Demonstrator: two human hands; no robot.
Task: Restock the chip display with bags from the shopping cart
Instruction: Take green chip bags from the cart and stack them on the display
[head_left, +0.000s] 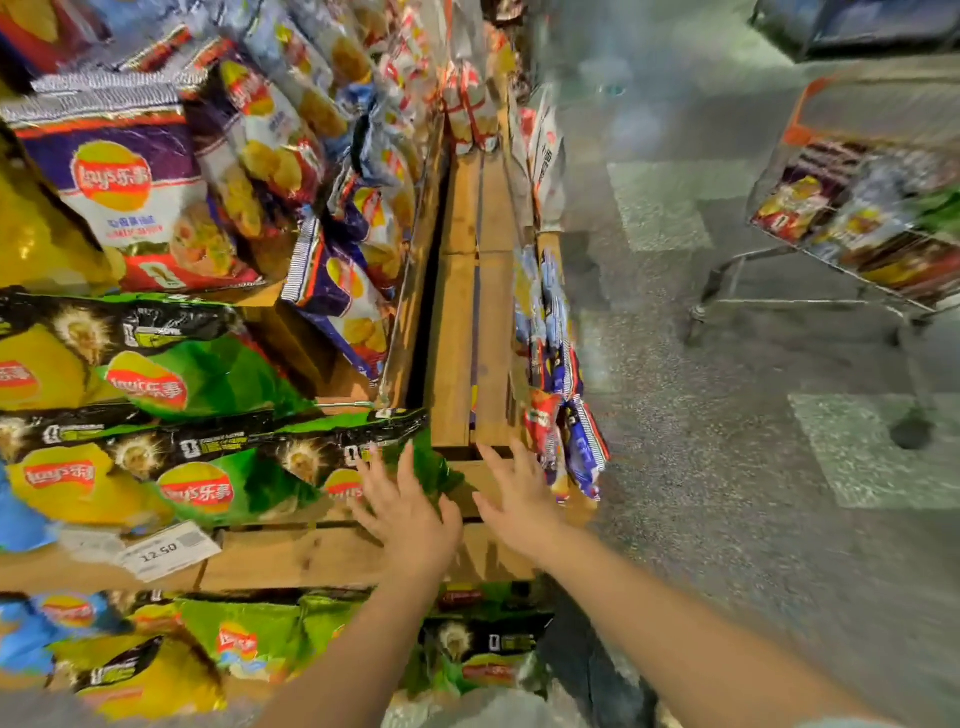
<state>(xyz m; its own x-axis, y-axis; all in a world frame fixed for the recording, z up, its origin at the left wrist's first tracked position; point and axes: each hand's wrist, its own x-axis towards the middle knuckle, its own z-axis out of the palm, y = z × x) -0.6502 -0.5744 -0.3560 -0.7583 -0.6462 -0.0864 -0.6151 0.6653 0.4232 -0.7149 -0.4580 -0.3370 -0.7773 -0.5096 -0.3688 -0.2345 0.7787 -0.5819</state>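
Note:
A wooden chip display (452, 322) fills the left half of the head view, stacked with bags. A green chip bag (291, 467) lies at the right end of the middle tier. My left hand (408, 512) rests over its right edge with fingers spread and straight. Beside it, my right hand (519, 499) hovers open over the crate's corner, holding nothing. The shopping cart (857, 218) stands at the upper right on the floor, with several chip bags inside. The frame is blurred by motion.
Purple chip bags (119, 182) fill the upper tier and more green bags (244, 639) the lowest one. Blue and red bags (566, 415) hang on the display's right side. A price tag (166, 551) reads 12.50. Grey speckled floor (727, 467) lies between display and cart.

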